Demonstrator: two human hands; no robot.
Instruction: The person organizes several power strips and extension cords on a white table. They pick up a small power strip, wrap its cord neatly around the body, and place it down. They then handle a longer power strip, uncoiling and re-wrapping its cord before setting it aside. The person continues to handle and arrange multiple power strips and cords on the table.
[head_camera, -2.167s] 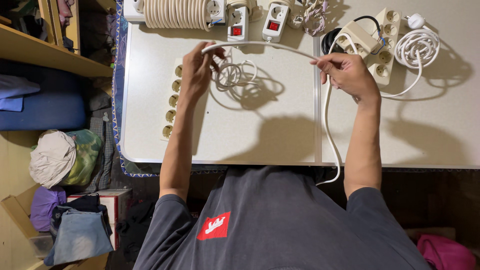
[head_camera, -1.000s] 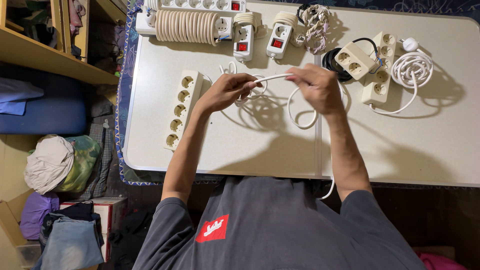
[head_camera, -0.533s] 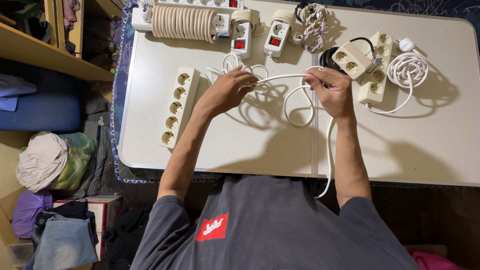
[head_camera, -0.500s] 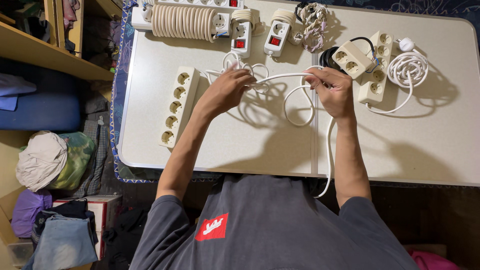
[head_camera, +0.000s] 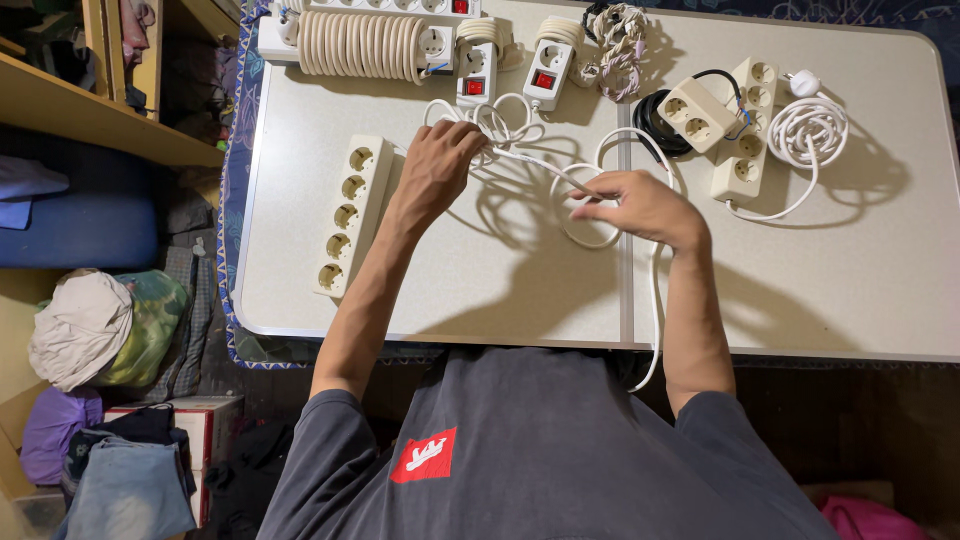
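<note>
White cable (head_camera: 655, 290) looped on table (head_camera: 500, 290), left hand (head_camera: 437, 170) and right hand (head_camera: 640, 203) both gripping it

This looks like a cluttered room in a home, used as a makeshift work corner. A pale folding table (head_camera: 800, 300) fills most of the frame, covered with power strips (head_camera: 345, 215) and coiled cords (head_camera: 805, 130). At the left edge stand wooden shelves (head_camera: 90, 110) (crammed with odds and ends), and bundled clothes (head_camera: 90, 330) and a cardboard box (head_camera: 215, 430) sit on the floor at lower left.
</note>
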